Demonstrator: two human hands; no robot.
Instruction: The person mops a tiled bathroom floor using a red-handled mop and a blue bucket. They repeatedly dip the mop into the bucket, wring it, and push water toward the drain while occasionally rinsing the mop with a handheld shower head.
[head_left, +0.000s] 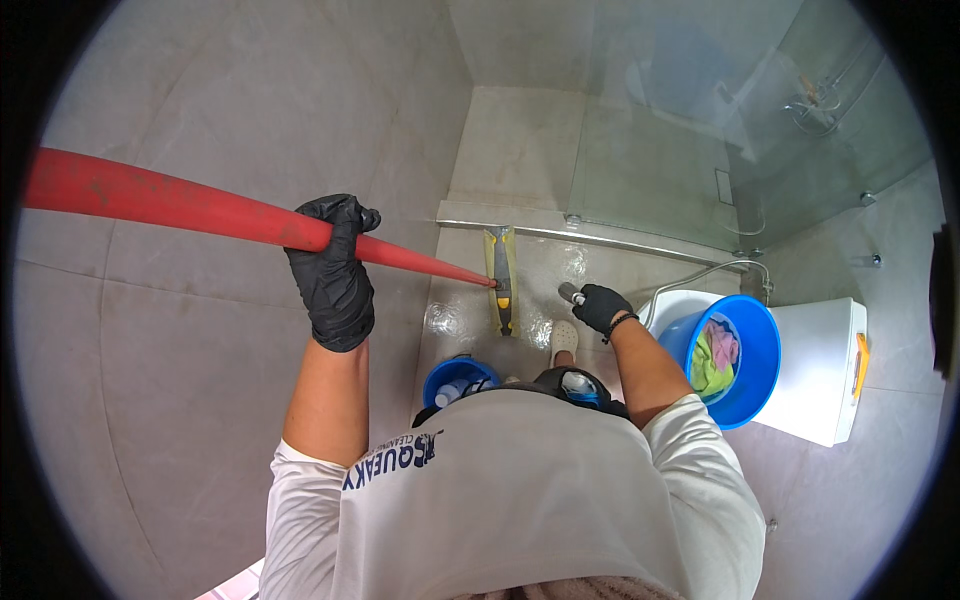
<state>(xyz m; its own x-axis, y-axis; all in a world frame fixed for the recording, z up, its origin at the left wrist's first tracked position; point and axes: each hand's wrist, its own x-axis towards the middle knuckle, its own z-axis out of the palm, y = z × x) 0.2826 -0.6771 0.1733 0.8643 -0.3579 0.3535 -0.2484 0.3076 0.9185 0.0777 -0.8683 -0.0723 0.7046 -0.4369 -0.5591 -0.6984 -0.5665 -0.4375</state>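
Observation:
My left hand (334, 274), in a black glove, is closed around the red pole (187, 202) of a flat mop. The pole slants down to the mop head (503, 281), which lies on the wet tile floor (450, 300) with pale yellowish cloth showing along its edges. Off to the right of the mop head, my right hand (604, 309), gloved in black too, grips a handheld bidet sprayer (571, 292). A metal hose (694, 271) curves from the wall toward my right forearm; where it joins the sprayer is hidden.
A blue bucket (757, 367) holding green and pink cloths stands on the white toilet (814, 375). Another blue bucket (435, 382) with bottles is on the floor near my feet. A raised sill (510, 214) and a glass panel (652, 172) border the shower. The tiled wall (217, 315) rises at left.

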